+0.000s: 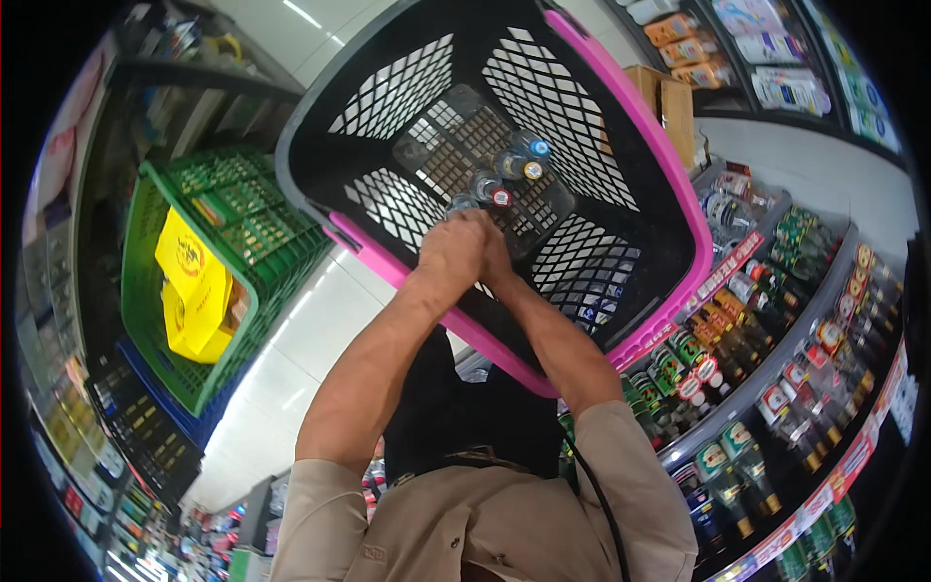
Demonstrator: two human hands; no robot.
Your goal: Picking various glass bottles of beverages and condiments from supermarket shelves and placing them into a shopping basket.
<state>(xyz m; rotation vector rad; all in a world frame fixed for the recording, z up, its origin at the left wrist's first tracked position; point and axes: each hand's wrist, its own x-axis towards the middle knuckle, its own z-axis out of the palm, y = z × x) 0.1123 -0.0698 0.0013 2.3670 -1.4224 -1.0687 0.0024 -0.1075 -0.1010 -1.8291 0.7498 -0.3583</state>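
Deep inside a black shopping basket (621, 330) with pink handles, my two hands meet at its near left. My left hand (448, 254) is closed round a clear bottle (463, 203), of which just the upper end shows. My right hand (495, 254) presses against the left one with its fingers curled; what they hold, if anything, is hidden. Beyond my hands, several clear bottles stand on the basket floor in a row: one with a red cap (500, 198), one with a yellowish cap (532, 170) and one with a blue cap (539, 148).
A green crate (247, 267) with yellow bags (189, 281) stands to the left, above dark crates (145, 417). On the right, curved shelves hold rows of bottles (718, 330). A cardboard box (674, 116) stands behind the basket's right rim. White tiled floor (310, 320) lies between.
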